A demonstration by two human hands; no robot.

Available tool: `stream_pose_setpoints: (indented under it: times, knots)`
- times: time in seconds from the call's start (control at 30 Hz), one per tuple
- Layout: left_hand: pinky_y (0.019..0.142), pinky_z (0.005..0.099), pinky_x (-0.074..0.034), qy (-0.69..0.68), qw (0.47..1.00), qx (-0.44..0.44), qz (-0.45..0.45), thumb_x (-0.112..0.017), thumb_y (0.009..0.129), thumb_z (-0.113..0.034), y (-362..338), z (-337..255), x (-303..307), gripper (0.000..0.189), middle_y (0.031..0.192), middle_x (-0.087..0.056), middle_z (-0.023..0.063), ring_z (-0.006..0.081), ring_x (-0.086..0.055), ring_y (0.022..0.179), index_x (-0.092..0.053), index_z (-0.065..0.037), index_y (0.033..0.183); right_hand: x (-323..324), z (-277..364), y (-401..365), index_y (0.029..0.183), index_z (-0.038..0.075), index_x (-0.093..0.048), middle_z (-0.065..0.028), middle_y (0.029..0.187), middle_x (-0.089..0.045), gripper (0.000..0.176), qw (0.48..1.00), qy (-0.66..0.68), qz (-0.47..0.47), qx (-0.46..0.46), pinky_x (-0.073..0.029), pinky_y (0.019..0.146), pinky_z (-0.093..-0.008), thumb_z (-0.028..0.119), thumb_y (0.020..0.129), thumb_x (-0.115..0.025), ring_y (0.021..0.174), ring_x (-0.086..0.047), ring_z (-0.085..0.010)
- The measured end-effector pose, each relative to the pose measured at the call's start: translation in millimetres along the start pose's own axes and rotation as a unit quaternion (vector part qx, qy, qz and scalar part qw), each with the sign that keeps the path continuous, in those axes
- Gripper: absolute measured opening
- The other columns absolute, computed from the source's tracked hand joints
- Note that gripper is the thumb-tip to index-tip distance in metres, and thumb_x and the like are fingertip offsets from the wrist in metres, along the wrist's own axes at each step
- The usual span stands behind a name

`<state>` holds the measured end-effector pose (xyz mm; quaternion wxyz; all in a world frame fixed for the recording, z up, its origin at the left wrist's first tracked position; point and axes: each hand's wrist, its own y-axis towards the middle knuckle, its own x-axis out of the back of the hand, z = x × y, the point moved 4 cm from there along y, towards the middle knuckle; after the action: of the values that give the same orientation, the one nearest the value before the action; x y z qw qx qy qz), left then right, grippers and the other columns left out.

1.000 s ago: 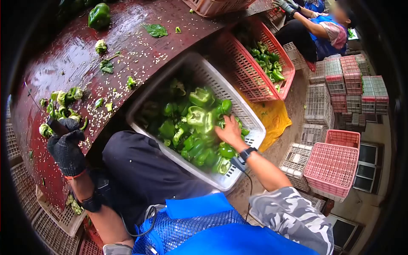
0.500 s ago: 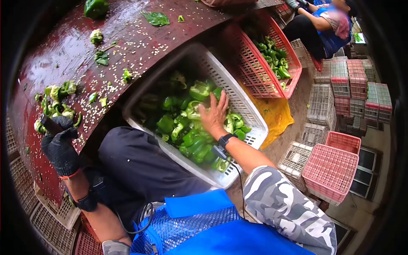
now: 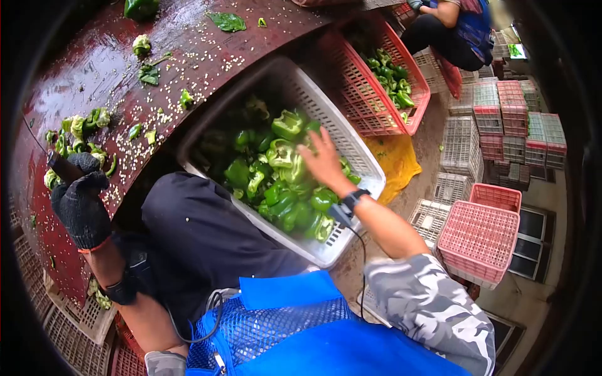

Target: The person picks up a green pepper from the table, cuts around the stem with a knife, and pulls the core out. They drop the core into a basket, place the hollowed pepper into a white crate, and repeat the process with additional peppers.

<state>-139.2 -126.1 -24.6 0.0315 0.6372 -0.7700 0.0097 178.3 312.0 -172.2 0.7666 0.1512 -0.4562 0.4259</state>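
Note:
My right hand (image 3: 327, 164), bare, lies over cut green peppers (image 3: 285, 203) in a whitish plastic crate (image 3: 371, 178), its fingers stretched out and apart. Halved pieces with pale insides show around the fingertips. On the left, my left hand (image 3: 81, 203) wears a dark knit glove and is closed round the dark handle of a knife (image 3: 61, 167). The knife's thin blade points up and away over the red table (image 3: 188, 37). Just beyond that hand sits a heap of pepper cores (image 3: 78, 128).
Seeds, a green leaf (image 3: 226, 22) and a whole pepper (image 3: 141, 8) lie on the table. A red crate (image 3: 409, 119) with more peppers stands beyond mine, near a yellow sack (image 3: 396, 166). Stacked crates (image 3: 480, 235) line the right side; another person (image 3: 470, 28) sits at the back.
My right hand has shifted slightly up and lifted a little from the peppers, its fingers still spread. My left hand, with the knife, has moved slightly left. The view has shifted a little.

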Motion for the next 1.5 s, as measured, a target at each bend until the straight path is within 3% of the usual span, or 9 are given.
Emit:
stream_pose_setpoints:
  times: [0.2, 0.47, 0.53, 0.73, 1.0, 1.07, 1.13, 1.3, 1.5]
  knots:
    - [0.075, 0.0343, -0.052, 0.095, 0.988, -0.118, 0.01, -0.062, 0.082, -0.005, 1, 2, 18, 0.01, 0.089, -0.069, 0.0066, 0.019, -0.065, 0.086, -0.07, 0.002, 0.081, 7, -63, -104, 0.154, 0.012, -0.036, -0.0246, 0.161, -0.022, 0.087, 0.966, -0.177, 0.064, -0.18, -0.019, 0.115, -0.0664, 0.068, 0.09, -0.054, 0.147, -0.02, -0.0484]
    - [0.075, 0.0349, -0.053, 0.217, 0.973, -0.076, 0.008, -0.064, 0.079, 0.002, 3, 6, 26, 0.011, 0.092, -0.071, 0.0093, 0.0236, -0.068, 0.087, -0.073, -0.001, 0.084, -28, -52, -92, 0.158, 0.014, -0.027, -0.02, 0.162, -0.021, 0.091, 0.949, -0.136, 0.004, -0.285, -0.013, 0.107, -0.0773, 0.069, 0.09, -0.052, 0.15, -0.008, -0.0466]
    - [0.081, 0.0354, -0.054, 0.402, 0.874, -0.257, 0.09, -0.066, 0.075, 0.004, 2, -4, 23, 0.015, 0.095, -0.073, 0.0111, 0.0271, -0.069, 0.091, -0.076, -0.003, 0.085, -35, -53, -98, 0.156, 0.014, -0.03, -0.0185, 0.161, -0.024, 0.087, 0.944, -0.168, -0.063, -0.276, -0.015, 0.107, -0.0771, 0.068, 0.091, -0.051, 0.15, -0.009, -0.0456]
    - [0.08, 0.0348, -0.055, 0.599, 0.764, -0.223, 0.086, -0.064, 0.076, 0.003, 0, -6, 38, 0.019, 0.094, -0.076, 0.0129, 0.0245, -0.071, 0.087, -0.079, -0.006, 0.084, -58, -77, -103, 0.153, 0.009, -0.034, -0.0172, 0.159, -0.028, 0.078, 0.936, -0.217, -0.077, -0.267, -0.015, 0.108, -0.0737, 0.057, 0.094, -0.052, 0.151, -0.011, -0.0429]
    - [0.084, 0.0384, -0.056, 0.429, 0.832, -0.343, 0.084, -0.064, 0.076, 0.0, -2, -32, 3, 0.016, 0.09, -0.075, 0.0127, 0.027, -0.072, 0.09, -0.077, -0.008, 0.082, -56, -77, -96, 0.149, -0.001, -0.038, -0.0201, 0.16, -0.024, 0.086, 0.938, -0.23, -0.114, -0.232, -0.013, 0.107, -0.0768, 0.064, 0.093, -0.049, 0.15, -0.007, -0.0455]
    - [0.084, 0.037, -0.056, 0.197, 0.96, -0.191, 0.053, -0.068, 0.072, 0.006, 11, 0, 18, 0.02, 0.093, -0.074, 0.0129, 0.0271, -0.071, 0.093, -0.077, -0.007, 0.085, -39, -78, -95, 0.147, -0.003, -0.04, -0.0242, 0.158, -0.028, 0.089, 0.953, -0.15, -0.03, -0.26, -0.019, 0.112, -0.0704, 0.065, 0.091, -0.053, 0.149, -0.014, -0.0464]
    - [0.079, 0.0354, -0.056, 0.135, 0.979, -0.15, 0.015, -0.067, 0.072, 0.005, 5, -5, 11, 0.018, 0.09, -0.073, 0.0118, 0.0232, -0.07, 0.088, -0.075, -0.002, 0.087, -5, -74, -84, 0.145, -0.005, -0.043, -0.0324, 0.147, -0.04, 0.085, 0.974, -0.116, 0.038, -0.193, -0.03, 0.116, -0.0504, 0.057, 0.09, -0.062, 0.139, -0.036, -0.0488]
    - [0.081, 0.036, -0.053, 0.069, 0.995, -0.071, 0.016, -0.064, 0.082, 0.0, 3, -9, 18, 0.007, 0.092, -0.072, 0.0118, 0.024, -0.068, 0.09, -0.072, -0.001, 0.082, 0, 72, -84, 0.137, 0.008, -0.056, -0.0216, 0.146, -0.045, 0.065, 0.954, -0.147, -0.011, 0.261, -0.032, 0.114, -0.0532, 0.042, 0.084, -0.071, 0.133, -0.044, -0.0422]
    - [0.075, 0.0357, -0.056, 0.064, 0.995, -0.074, 0.012, -0.066, 0.083, 0.0, -11, -19, 20, 0.01, 0.089, -0.074, 0.0125, 0.0258, -0.072, 0.083, -0.073, -0.007, 0.081, -39, 76, -102, 0.132, 0.014, -0.06, -0.0122, 0.127, -0.058, 0.055, 0.905, -0.141, 0.21, 0.343, -0.016, 0.12, -0.061, 0.045, 0.086, -0.066, 0.126, -0.05, -0.0337]
